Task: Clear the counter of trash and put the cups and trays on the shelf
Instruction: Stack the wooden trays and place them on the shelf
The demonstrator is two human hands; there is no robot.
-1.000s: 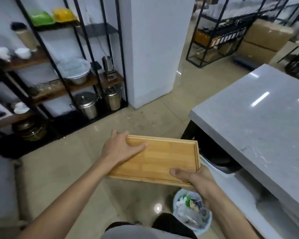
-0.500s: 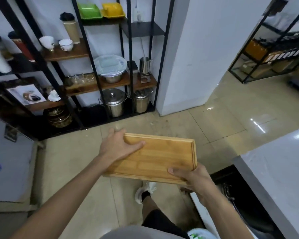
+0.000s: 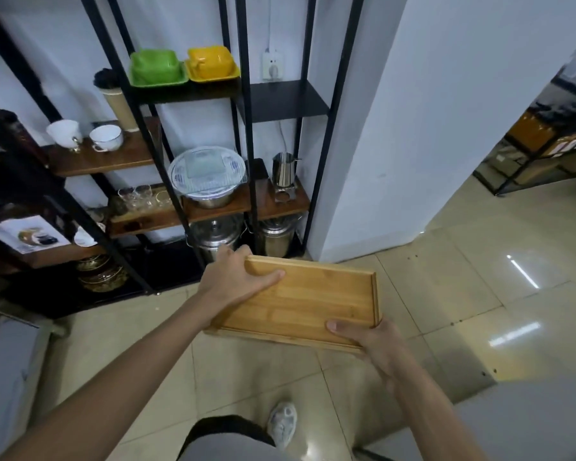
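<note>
Person carrying bamboo tray (image 3: 308,299) toward shelf (image 3: 193,207), far left. Left hand (image 3: 235,277) clamping far-left corner, right hand (image 3: 371,337) clamping near-right corner. Advice: keeping tray level, choosing bare shelf board.

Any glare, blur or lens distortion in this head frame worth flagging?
Head view: bright ceiling-light glare streaks the glossy beige floor tiles; wide-angle distortion splays the black metal shelf posts; edges are soft, but the rectangular bamboo tray held by the left hand and right hand stays sharp.

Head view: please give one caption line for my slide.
Both hands, left and right, carry a wooden tray toward the black shelf rack.
</note>
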